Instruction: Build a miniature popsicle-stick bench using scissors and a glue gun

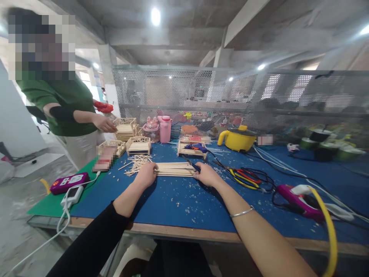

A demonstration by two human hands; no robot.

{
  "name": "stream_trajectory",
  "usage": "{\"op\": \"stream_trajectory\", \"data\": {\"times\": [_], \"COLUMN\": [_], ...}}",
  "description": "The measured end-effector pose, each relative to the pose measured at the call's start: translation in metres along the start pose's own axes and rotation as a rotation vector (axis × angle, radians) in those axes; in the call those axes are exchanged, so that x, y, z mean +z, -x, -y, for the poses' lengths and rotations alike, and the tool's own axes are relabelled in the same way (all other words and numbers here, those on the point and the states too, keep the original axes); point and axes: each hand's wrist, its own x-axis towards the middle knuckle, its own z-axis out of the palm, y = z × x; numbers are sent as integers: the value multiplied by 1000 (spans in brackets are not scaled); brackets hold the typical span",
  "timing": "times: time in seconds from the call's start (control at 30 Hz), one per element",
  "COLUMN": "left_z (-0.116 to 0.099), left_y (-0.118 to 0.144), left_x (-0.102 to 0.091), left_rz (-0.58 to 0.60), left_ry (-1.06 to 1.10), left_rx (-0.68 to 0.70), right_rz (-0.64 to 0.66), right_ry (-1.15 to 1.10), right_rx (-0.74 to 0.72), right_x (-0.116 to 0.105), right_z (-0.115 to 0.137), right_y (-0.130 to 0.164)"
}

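Note:
In the head view a flat row of long, thin wooden sticks lies on the blue table top, between my hands. My left hand is closed around the row's left end. At the right end, my right hand is closed on the sticks and also holds a slim dark-blue-handled tool, whose kind I cannot make out. Short loose sticks are heaped just beyond my left hand. Behind the row, a blue glue gun rests on a small wooden bed-like frame.
Finished-looking wooden frames stand at the back left, near a person in green reaching toward a stack. A pink bottle, a yellow electric pot, coiled cables and purple power strips also occupy the table.

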Motion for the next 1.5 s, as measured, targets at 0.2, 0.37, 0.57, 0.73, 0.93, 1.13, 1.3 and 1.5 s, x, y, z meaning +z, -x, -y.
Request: {"op": "stream_trajectory", "data": {"times": [0.2,0.37,0.57,0.73,0.93,1.13,1.3,1.5], "left_z": [0,0,-2,-4,-2,-8,-12,-10], "left_y": [0,0,2,4,1,5,8,5], "left_x": [-1,-2,-4,-6,-5,-9,-6,-4], "left_rz": [8,5,-1,18,36,-12,99,141], "left_ry": [10,16,17,16,39,33,38,44], "left_rx": [-4,6,24,58,-4,56,219,186], "right_rz": [5,9,20,16,18,14,15,19], "right_ry": [-2,2,-10,-13,-11,-16,-22,-27], "right_rx": [-3,4,6,6,21,17,6,6], "right_x": [0,0,0,1,1,2,1,1], "right_z": [-1,0,-1,-1,-1,-2,-3,-3], "right_y": [0,0,0,0,0,0,-1,-1]}}
